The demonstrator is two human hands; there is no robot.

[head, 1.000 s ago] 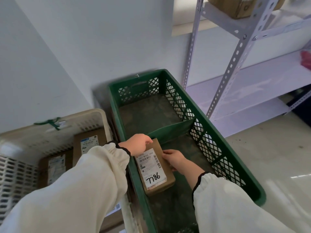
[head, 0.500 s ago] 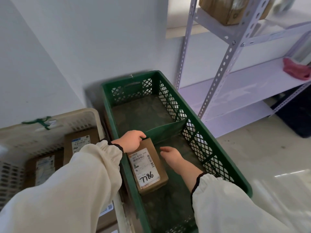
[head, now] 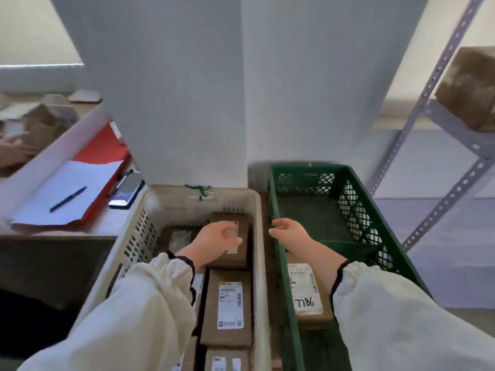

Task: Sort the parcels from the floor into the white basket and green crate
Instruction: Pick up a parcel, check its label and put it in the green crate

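A brown parcel marked 7786 [head: 305,293] lies in the near compartment of the green crate [head: 372,226], against its left wall. The white basket [head: 139,236] stands left of the crate and holds several brown labelled parcels [head: 227,306]. My left hand [head: 217,239] hovers over the far parcels in the basket, fingers loosely curled, holding nothing. Above the crate's left rim my right hand [head: 289,232] is raised, fingers relaxed and empty. Both white sleeves hide parts of the basket and crate.
A desk [head: 107,223] at the left carries a red folder [head: 104,151], white paper, a pen [head: 67,200] and a phone [head: 127,190]. A grey metal shelf frame [head: 439,204] with a brown box [head: 471,87] stands right of the crate. Behind the containers rises a white column.
Both hands let go of the 7786 parcel, which now lies in the crate. Both hands rose; the left one moved over the basket. The view swung left.
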